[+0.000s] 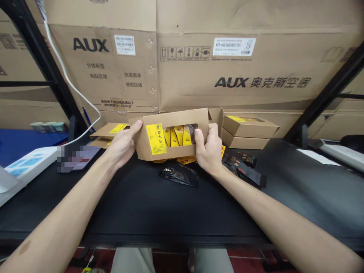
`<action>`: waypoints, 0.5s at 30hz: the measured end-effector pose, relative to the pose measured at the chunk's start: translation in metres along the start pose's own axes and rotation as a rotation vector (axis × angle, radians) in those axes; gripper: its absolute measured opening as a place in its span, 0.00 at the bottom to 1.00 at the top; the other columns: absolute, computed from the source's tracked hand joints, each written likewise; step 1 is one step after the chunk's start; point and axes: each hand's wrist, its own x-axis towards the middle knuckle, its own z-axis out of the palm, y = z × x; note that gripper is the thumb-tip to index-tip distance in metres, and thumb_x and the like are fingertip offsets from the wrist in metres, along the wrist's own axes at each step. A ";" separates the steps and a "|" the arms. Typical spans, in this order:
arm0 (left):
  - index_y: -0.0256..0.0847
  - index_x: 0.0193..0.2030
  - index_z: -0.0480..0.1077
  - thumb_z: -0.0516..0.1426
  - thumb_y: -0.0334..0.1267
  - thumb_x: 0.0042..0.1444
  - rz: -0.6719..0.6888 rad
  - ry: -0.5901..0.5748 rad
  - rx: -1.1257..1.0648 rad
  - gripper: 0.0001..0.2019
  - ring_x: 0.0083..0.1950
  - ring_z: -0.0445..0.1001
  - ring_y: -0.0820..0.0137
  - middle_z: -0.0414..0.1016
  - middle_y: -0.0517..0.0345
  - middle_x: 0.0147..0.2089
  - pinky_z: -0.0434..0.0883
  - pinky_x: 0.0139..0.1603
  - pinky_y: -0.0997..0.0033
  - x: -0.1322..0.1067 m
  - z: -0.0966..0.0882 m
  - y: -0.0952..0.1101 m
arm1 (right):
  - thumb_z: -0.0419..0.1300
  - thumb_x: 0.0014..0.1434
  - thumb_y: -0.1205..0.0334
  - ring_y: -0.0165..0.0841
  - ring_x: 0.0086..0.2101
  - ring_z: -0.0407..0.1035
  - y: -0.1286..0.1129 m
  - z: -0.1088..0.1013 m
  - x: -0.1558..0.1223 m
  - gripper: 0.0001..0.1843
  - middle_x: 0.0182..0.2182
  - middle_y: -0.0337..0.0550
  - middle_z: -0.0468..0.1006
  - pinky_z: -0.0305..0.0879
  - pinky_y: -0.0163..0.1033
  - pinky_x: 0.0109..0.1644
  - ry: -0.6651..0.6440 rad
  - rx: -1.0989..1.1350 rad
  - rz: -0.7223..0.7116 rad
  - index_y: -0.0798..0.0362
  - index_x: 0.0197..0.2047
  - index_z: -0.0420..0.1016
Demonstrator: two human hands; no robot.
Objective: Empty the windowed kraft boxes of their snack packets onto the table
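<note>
Head view: left hand (122, 146), right hand (209, 149) grip kraft box (176, 151) ends. Flap (216, 115) by right hand looks open; tilt could spill yellow sachets (174, 135).

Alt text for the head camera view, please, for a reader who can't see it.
A left hand and a right hand hold a kraft box with a yellow label and a window showing yellow packets, above a black table. Beneath it lie black packets; two closed boxes are stacked at the right, before AUX cartons.
</note>
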 end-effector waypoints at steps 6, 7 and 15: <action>0.43 0.46 0.81 0.67 0.60 0.52 0.032 0.066 -0.044 0.24 0.60 0.81 0.45 0.87 0.45 0.49 0.78 0.61 0.44 -0.002 0.001 0.005 | 0.48 0.73 0.43 0.42 0.38 0.79 -0.001 0.001 -0.001 0.15 0.36 0.48 0.80 0.76 0.49 0.42 -0.004 0.008 -0.001 0.47 0.45 0.60; 0.43 0.46 0.81 0.67 0.60 0.52 0.040 0.074 -0.055 0.24 0.60 0.81 0.45 0.87 0.45 0.49 0.79 0.60 0.44 -0.003 0.001 0.006 | 0.48 0.73 0.43 0.42 0.38 0.79 -0.001 0.001 -0.001 0.15 0.37 0.49 0.80 0.76 0.49 0.43 -0.003 0.010 -0.003 0.47 0.45 0.59; 0.46 0.47 0.79 0.70 0.54 0.51 0.103 0.143 -0.118 0.21 0.68 0.74 0.48 0.86 0.55 0.54 0.73 0.69 0.48 -0.009 0.004 0.015 | 0.46 0.73 0.40 0.44 0.39 0.79 0.001 0.001 -0.002 0.18 0.38 0.50 0.81 0.76 0.51 0.43 -0.019 0.015 -0.004 0.47 0.46 0.60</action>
